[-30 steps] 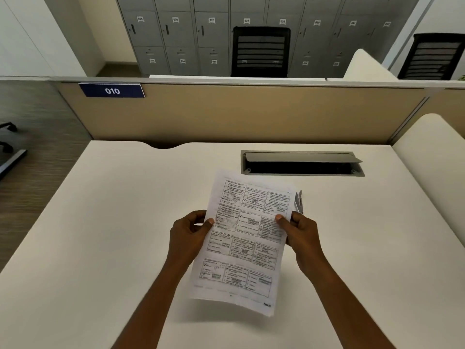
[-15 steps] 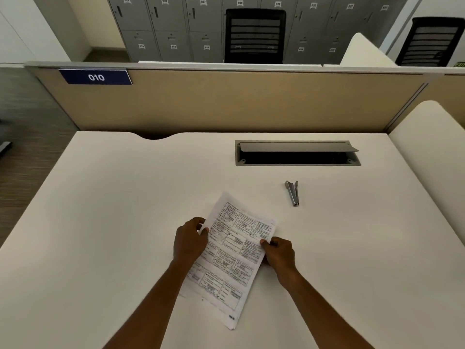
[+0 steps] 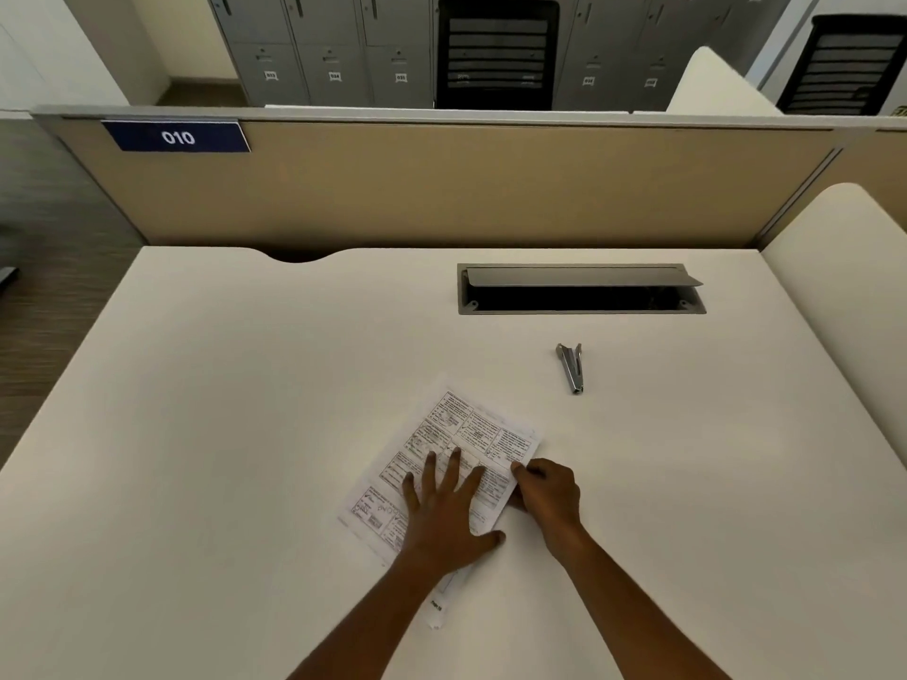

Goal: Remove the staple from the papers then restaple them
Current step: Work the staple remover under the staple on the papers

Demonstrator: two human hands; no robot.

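Observation:
The printed papers [image 3: 471, 434] lie flat and tilted on the white desk [image 3: 221, 434], in front of me. My left hand [image 3: 444, 512] rests palm-down on them with its fingers spread. My right hand [image 3: 545, 493] pinches the papers' right edge between thumb and fingers. A small metal stapler [image 3: 571, 368] lies on the desk beyond the papers to the right, untouched by either hand. No staple can be made out on the papers.
An open cable tray [image 3: 581, 289] is set into the desk behind the stapler. A tan partition [image 3: 441, 188] with a "010" sign [image 3: 176, 136] closes the far edge. A second desk [image 3: 844, 287] adjoins on the right.
The papers came down from being held up in both hands to lying flat on the desk. My left hand moved from the left edge onto the sheet, palm down.

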